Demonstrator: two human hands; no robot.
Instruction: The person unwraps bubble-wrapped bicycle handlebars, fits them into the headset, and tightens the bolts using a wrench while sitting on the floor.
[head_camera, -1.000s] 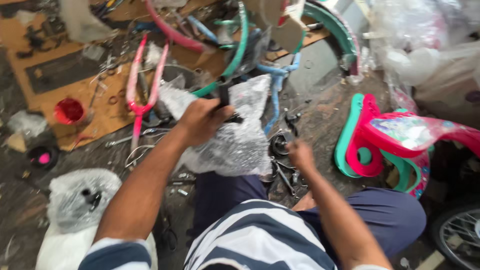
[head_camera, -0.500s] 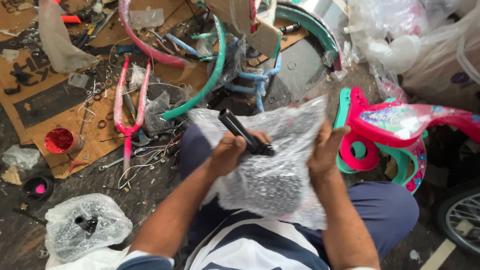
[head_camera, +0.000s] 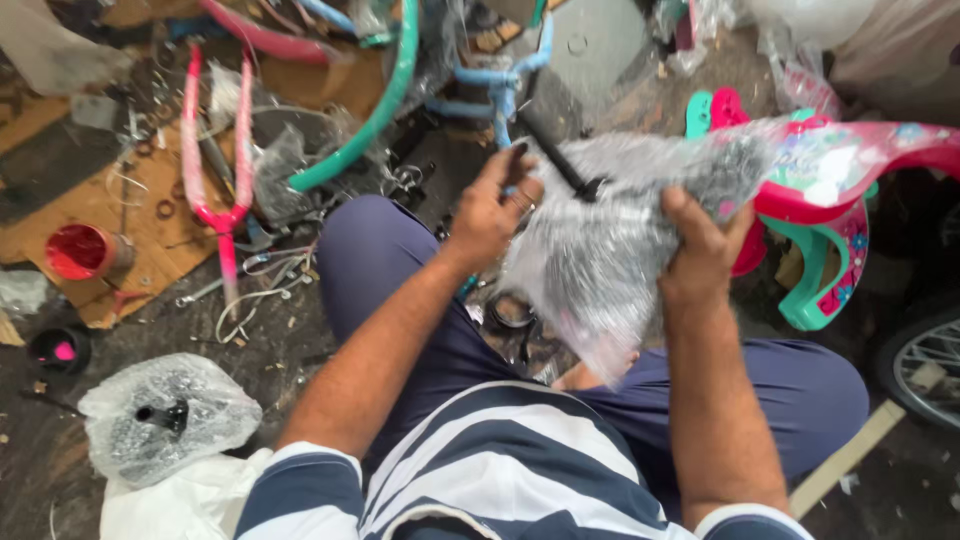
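I grip the bubble-wrapped part (head_camera: 620, 250) with both hands, my left hand (head_camera: 492, 205) closed near its black post (head_camera: 558, 160), my right hand (head_camera: 700, 250) clenching the wrap.

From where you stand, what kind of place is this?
Probably a small bicycle assembly or repair workshop: a pink bicycle fork lies on flattened cardboard, beside a spoked bicycle wheel and a bubble-wrapped part.

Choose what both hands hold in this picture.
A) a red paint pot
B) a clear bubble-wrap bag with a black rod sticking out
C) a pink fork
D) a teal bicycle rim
B: the left hand and right hand both grip the clear bubble-wrap bag, from which a black rod sticks out.
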